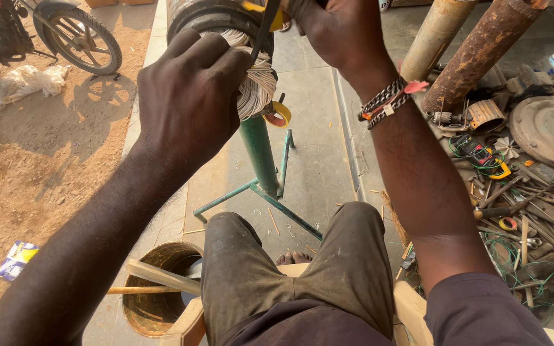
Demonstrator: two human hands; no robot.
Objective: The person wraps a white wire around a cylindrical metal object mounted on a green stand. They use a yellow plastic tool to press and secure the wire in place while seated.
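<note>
Seated, looking down over knees. Left hand [187, 96] presses flat against a white wire coil [258, 80] that bulges from the end of a dark round housing [216, 16], fingers curled onto the windings, closed against them. Right hand [335, 32] is above, near the top edge, its grip clamped on a thin dark tool [263, 35] with a yellow handle; the blade runs down and its tip meets the coil just beside the left fingertips. Coil and housing sit high, atop a green stand [261, 160] on the concrete floor [315, 154]. A roll of tape [279, 115] hangs just beside the coil's lower edge. Beaded bracelet [386, 99] on the right wrist. To the right, rusty pipes [482, 51] and a heap of scrap parts [527, 192]; lower left, a bucket [155, 288]; upper left, a motorbike wheel [81, 35] on dirt. Risks, as I judge them: the tip works very near the left fingers, so a slip off the windings could jab them; too much pressure could nick wire insulation or break a strand; hard levering could rock the stand.
</note>
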